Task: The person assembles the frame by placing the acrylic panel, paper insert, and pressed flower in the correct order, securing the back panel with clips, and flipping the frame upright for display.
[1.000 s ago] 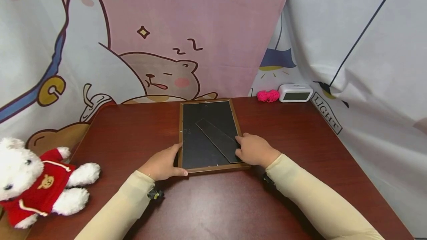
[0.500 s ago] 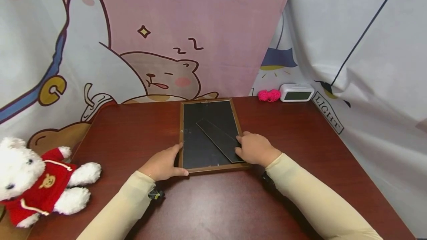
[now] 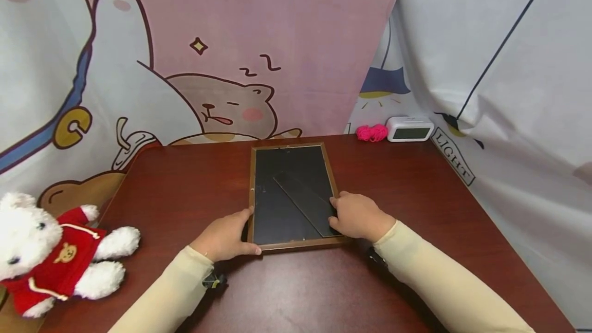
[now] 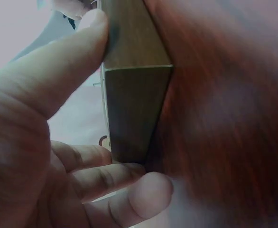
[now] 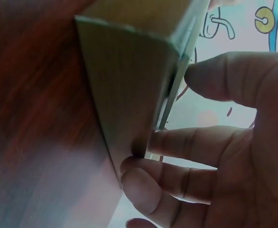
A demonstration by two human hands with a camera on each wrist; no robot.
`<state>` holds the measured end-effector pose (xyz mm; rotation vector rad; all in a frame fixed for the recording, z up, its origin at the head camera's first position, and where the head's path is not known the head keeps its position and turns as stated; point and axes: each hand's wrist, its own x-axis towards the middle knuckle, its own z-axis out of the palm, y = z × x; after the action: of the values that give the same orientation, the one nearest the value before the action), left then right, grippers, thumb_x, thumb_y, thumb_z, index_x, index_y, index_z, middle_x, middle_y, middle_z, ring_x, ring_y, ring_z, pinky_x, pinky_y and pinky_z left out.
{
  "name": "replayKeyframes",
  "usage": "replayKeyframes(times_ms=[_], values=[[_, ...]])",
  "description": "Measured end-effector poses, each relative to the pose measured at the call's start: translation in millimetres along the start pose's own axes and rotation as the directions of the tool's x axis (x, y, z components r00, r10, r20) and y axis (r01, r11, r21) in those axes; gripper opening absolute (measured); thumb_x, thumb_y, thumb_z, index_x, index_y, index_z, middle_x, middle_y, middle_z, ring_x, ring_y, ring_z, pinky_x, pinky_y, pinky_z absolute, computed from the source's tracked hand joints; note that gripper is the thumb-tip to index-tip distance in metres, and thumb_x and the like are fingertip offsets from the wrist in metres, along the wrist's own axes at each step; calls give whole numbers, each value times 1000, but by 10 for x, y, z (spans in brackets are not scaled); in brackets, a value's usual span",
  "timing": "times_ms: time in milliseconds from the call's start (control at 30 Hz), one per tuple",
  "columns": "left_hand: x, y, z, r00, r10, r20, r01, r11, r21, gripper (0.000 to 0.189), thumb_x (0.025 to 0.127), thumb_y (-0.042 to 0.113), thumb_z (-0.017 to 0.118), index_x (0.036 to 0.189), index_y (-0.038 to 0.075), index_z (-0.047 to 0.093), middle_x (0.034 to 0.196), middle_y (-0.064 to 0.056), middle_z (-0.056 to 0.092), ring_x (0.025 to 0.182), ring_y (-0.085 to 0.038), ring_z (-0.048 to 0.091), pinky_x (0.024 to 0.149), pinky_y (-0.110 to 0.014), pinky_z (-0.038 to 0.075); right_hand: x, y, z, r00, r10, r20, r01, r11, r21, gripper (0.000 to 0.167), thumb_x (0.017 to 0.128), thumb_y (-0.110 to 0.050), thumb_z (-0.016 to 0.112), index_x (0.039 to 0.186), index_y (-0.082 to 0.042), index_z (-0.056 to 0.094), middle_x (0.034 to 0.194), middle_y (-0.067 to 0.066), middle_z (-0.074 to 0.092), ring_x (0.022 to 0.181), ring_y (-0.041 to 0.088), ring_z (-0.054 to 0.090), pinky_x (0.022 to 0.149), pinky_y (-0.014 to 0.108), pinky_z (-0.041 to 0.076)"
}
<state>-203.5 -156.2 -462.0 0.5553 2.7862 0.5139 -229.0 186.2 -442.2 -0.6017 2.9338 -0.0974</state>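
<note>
A wooden picture frame lies on the table, its black back facing up. Its flat easel stand runs diagonally across the back toward the near right corner. My left hand grips the near left corner; in the left wrist view the thumb lies on the near edge of the frame and the fingers reach along its side. At the near right, my right hand holds the other corner. The right wrist view has the thumb at the stand's edge and fingertips against the side of the frame.
Against the back curtain sit a white digital clock and a bundle of pink yarn. A white plush bear in a red hoodie is at the left edge of the dark red table.
The picture frame has slid a little toward me over the last half second, with both hands moving along with it. Their hold looks the same.
</note>
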Motion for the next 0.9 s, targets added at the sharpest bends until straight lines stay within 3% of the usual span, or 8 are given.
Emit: replayKeyframes(times_ms=[167,333,467,633,767,900], values=[[-42,12,-21,1000,23,-10,-23,1000,20,109,77,55,91,155,-6,45,154,-23,54,135,-38,60,110,-53,50,-17,50,-24,1000,-11,2,11,996,89,54,94,-37,70,134,-1,71,130,18,72,116,34,71,94,52,59],[36,-49,-75,998,42,-50,-42,999,-8,94,87,52,84,150,-7,49,148,-23,59,133,-39,61,109,-54,51,108,202,-2,999,-28,45,16,968,251,66,97,-45,71,147,-3,60,141,16,67,129,33,65,108,54,52],[195,-144,-119,997,52,-62,-56,996,-65,79,99,43,73,155,-5,43,152,-23,56,136,-39,58,111,-56,48,265,329,15,997,-24,72,-3,936,353,78,101,-47,68,160,-3,42,156,20,54,142,37,54,117,57,43],[433,-240,-191,997,48,-53,-54,992,-111,68,107,29,62,161,-2,35,159,-24,48,143,-41,51,117,-58,42,494,428,0,998,0,56,-23,913,408,76,105,-39,63,164,-1,33,164,23,43,150,41,44,122,59,35],[598,-293,-220,999,33,-39,-37,993,-115,66,109,22,56,165,-1,28,164,-25,41,148,-42,44,121,-58,37,665,487,1,999,13,38,-28,909,417,74,107,-33,61,165,0,29,165,24,40,150,41,43,123,58,34],[728,-353,-210,999,13,-35,-17,993,-118,68,111,21,54,166,-2,23,168,-25,33,153,-42,37,124,-57,31,805,554,18,999,33,36,-45,902,428,71,107,-23,60,165,2,28,158,28,47,143,42,51,119,57,40]])
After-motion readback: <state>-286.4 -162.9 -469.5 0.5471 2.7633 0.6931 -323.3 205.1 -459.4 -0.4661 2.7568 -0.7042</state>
